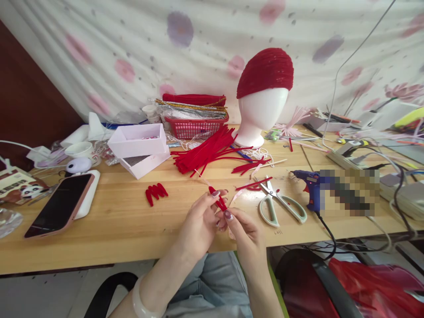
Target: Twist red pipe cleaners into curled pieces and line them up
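Note:
Between the fingertips of both hands is a short red pipe cleaner piece (221, 203), apparently folded. My left hand (206, 216) pinches its upper end, and my right hand (243, 225) pinches the lower end. Left of the hands, several finished-looking red pointed loops (156, 193) lie in a row on the table. Beyond the hands is a large bundle of red pipe cleaners (205, 152), with a smaller pile of cut red pieces (250, 165) beside it. Scissors (278, 201) lie spread to the right of my right hand.
A blue glue gun (309, 187) with a cord rests on the right. Behind stands a white foam head (261, 112) wearing a red wrapped cap (266, 73). A red basket (198, 127), white boxes (141, 143) and a phone (59, 205) occupy the back and left. Cables run along the right edge.

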The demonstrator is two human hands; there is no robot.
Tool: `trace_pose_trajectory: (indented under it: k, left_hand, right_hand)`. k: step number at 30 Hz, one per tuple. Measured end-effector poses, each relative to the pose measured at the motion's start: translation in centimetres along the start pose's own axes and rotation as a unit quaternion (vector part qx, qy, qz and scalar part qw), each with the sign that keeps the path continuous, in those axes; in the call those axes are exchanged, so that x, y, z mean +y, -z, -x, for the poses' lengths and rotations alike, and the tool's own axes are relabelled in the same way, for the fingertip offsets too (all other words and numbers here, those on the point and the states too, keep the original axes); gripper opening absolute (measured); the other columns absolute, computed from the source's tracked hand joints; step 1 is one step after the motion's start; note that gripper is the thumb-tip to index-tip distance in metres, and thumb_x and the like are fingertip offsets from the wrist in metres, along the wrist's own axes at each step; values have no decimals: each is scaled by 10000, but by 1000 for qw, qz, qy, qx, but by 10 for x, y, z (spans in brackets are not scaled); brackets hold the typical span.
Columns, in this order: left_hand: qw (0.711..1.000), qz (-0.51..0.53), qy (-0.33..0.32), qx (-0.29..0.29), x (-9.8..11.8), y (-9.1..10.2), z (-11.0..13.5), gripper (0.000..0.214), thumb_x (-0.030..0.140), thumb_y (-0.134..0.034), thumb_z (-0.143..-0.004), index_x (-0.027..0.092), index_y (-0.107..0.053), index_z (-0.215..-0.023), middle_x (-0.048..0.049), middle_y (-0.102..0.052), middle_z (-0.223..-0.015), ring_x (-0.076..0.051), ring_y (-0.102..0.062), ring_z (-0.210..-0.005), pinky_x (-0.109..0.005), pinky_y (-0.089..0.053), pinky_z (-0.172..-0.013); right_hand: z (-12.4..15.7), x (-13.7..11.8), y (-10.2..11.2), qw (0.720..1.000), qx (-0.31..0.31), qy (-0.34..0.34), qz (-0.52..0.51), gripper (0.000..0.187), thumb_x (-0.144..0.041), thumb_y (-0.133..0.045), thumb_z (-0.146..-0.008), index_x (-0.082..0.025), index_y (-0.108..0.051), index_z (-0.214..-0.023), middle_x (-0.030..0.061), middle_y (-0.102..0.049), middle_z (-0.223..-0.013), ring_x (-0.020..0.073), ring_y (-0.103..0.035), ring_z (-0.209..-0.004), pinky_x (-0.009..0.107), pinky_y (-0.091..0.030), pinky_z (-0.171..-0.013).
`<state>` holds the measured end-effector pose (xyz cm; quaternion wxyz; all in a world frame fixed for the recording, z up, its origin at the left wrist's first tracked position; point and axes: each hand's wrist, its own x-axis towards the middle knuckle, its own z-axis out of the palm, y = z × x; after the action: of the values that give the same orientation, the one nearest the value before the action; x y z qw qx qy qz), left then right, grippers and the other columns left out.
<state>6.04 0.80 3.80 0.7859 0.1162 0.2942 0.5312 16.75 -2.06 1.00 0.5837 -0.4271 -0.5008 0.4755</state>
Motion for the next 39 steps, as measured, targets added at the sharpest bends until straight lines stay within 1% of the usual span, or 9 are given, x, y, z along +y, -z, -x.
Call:
trace_pose_trajectory:
  k: [12,17,19,22,24,26,30,32,39]
  left_hand:
    - [998,45,43,-25,17,1,-3,221,204,-783,-634,165,-661,-815,-25,-668,-900,-145,-589,-666,-257,-459,-534]
    - [960,-193,-202,12,18,15,-15,231,249,-837,-661,150,-639,-727,-21,-644,-907,-133,-579,-902,-213,-454,-807]
    - [938,-276,-207,-26,19,23,-16,209,294,-799,-730,163,-655,-807,-20,-651,-920,-144,-584,-926,-235,-451,-840]
    - [909,-373,-102,-153,27,32,-10,253,369,-717,-814,164,-671,-953,-52,-675,-922,-174,-626,-828,-298,-501,-769]
    - [870,-434,-129,-195,38,34,-4,330,365,-695,-835,194,-634,-1110,-78,-667,-1041,-200,-647,-854,-338,-528,-767]
    - [783,-532,-249,-205,52,32,2,464,309,-674,-861,262,-525,-1297,-95,-596,-1237,-223,-625,-1015,-378,-519,-867]
    - [409,-754,-431,-279,77,22,6,351,154,-541,-940,245,-555,-1278,-91,-613,-1251,-237,-535,-1176,-463,-378,-1047]
    - [277,-776,-479,-303,82,18,4,251,133,-492,-959,202,-621,-1163,-61,-685,-1086,-221,-569,-1083,-477,-341,-1064]
    - [115,-784,-523,-314,82,13,-1,218,119,-439,-965,159,-650,-1003,-26,-680,-871,-203,-591,-928,-475,-332,-1060]
  right_hand:
    - [5,1,-2,994,20,50,95,264,-301,-547,-940,-198,-757,-819,20,-654,-685,142,-557,-614,256,-400,-587]
    - [6,7,3,999,26,28,23,225,-330,-576,-936,-219,-756,-857,1,-630,-670,131,-558,-648,234,-431,-626]
    - [5,9,5,1000,17,10,-23,219,-352,-594,-927,-221,-754,-857,-2,-626,-662,127,-554,-650,232,-440,-643]
    - [1,8,6,993,-32,-38,-109,216,-374,-638,-895,-207,-749,-814,-2,-619,-634,119,-539,-616,234,-431,-632]
    - [-3,5,8,980,-71,-83,-169,225,-381,-669,-866,-192,-742,-768,-4,-603,-593,111,-523,-577,229,-407,-595]
    - [-7,1,9,966,-93,-120,-208,237,-385,-694,-841,-176,-738,-737,-9,-579,-550,99,-504,-541,218,-373,-554]
    - [-14,-7,13,956,-117,-152,-222,236,-364,-712,-822,-154,-728,-715,-14,-558,-533,86,-481,-517,216,-337,-532]
    - [-16,-9,14,950,-138,-166,-227,230,-350,-711,-822,-148,-723,-714,-15,-554,-537,82,-471,-510,219,-335,-536]
    - [-18,-7,14,918,-170,-240,-266,221,-312,-696,-818,-125,-710,-702,-18,-535,-509,78,-470,-472,221,-356,-525]
